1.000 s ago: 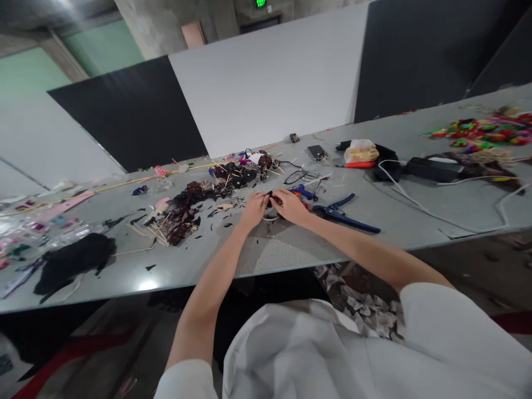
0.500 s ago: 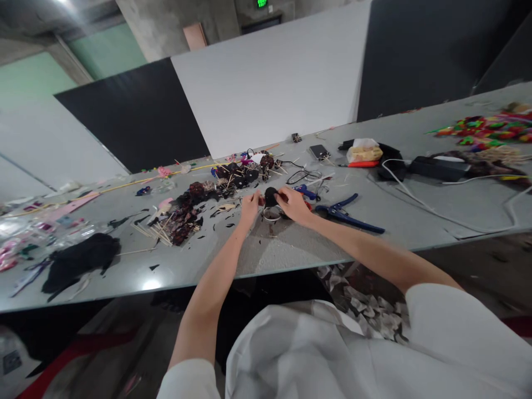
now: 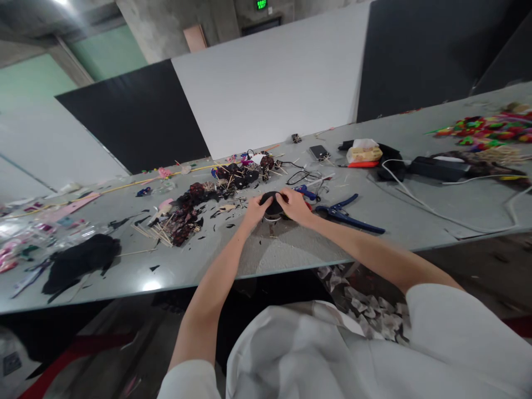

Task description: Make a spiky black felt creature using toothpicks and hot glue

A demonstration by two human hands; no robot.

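Note:
A small round black piece (image 3: 272, 204) is held between my two hands above the grey table. My left hand (image 3: 254, 210) grips its left side, thumb on top. On its other side my right hand (image 3: 293, 204) pinches it with thumb and fingers. Just under the piece, a small white-rimmed round item (image 3: 272, 219) shows in part; the hands and the black piece cover the rest. A blue glue gun (image 3: 306, 192) lies right behind my right hand, and blue-handled pliers or cutters (image 3: 349, 216) lie to its right.
Dark clumps with wooden sticks (image 3: 183, 219) spread left of my hands. Black cloth (image 3: 85, 260) lies far left. A phone (image 3: 319, 152), a black power box (image 3: 438, 168), a white cable (image 3: 449, 221) and colourful pieces (image 3: 490, 130) are on the right side of the grey table (image 3: 291, 255).
My left hand has moved right and now grips the black piece, which my right hand alone held before. The piece sits slightly lower and looks flatter.

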